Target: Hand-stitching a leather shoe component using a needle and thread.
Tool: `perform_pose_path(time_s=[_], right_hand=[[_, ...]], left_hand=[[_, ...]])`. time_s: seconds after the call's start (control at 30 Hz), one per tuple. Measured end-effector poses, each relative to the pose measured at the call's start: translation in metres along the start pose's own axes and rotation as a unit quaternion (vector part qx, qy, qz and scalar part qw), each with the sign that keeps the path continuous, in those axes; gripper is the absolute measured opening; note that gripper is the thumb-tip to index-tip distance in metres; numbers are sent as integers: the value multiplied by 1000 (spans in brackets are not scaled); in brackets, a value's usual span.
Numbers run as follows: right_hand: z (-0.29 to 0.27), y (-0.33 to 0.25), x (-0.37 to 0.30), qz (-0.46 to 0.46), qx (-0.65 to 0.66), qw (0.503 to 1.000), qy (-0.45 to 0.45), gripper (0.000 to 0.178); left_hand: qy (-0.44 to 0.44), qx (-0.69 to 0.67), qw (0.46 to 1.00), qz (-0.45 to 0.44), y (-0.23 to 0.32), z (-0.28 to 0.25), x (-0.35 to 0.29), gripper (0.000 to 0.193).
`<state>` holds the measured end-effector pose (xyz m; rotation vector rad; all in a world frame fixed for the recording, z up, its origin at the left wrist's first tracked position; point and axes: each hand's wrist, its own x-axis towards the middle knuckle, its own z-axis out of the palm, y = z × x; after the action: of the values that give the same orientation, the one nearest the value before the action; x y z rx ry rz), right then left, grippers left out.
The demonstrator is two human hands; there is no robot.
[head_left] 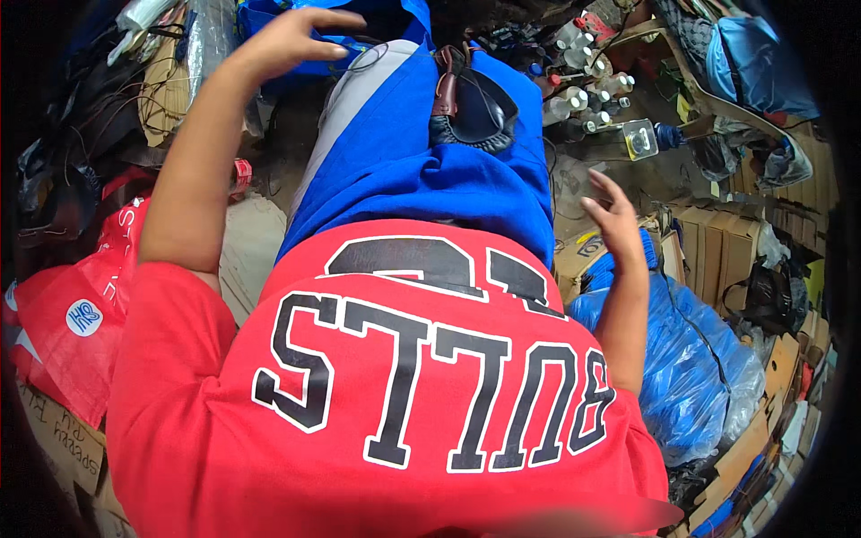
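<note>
On my lap, over blue trousers (493, 184), lies a black shoe-like piece (484, 112) with a gathered edge and a brown leather part (445, 94). My left hand (300, 43) is raised at the upper left, thumb and fingers apart, over a blue bag (414, 13). A thin dark looped thread (369, 59) shows just beside its thumb; whether it touches the hand is unclear. To the right of my lap, my right hand (613, 215) hangs in the air with its fingers spread. Neither hand touches the black piece.
Several plastic bottles (583, 103) stand at the far right. Near my right arm are a blue plastic-wrapped bundle (686, 359) and stacked cardboard (717, 242). A red bag (81, 305) lies at my left, with flattened cardboard (166, 94) beyond it.
</note>
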<state>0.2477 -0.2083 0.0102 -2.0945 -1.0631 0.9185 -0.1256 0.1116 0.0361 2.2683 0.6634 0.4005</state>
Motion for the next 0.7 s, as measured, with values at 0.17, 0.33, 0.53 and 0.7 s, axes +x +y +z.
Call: perform_pose_path(time_s=[0.17,0.33,0.53,0.7], right_hand=[[-9,-53,21,-152,90,984,33,32],[37,-124,49,-274,-209,925,-161,32],[45,-126,44,-149,-187,943,-233,25],[40,-109,26,-190,-130,952,-203,27]], left_hand=[[18,-163,985,-61,19,15,13,44],[-75,-16,987,138,75,104,54,21],[-135,-38,988,72,86,127,71,20],[-169,-105,977,83,81,136,78,24]])
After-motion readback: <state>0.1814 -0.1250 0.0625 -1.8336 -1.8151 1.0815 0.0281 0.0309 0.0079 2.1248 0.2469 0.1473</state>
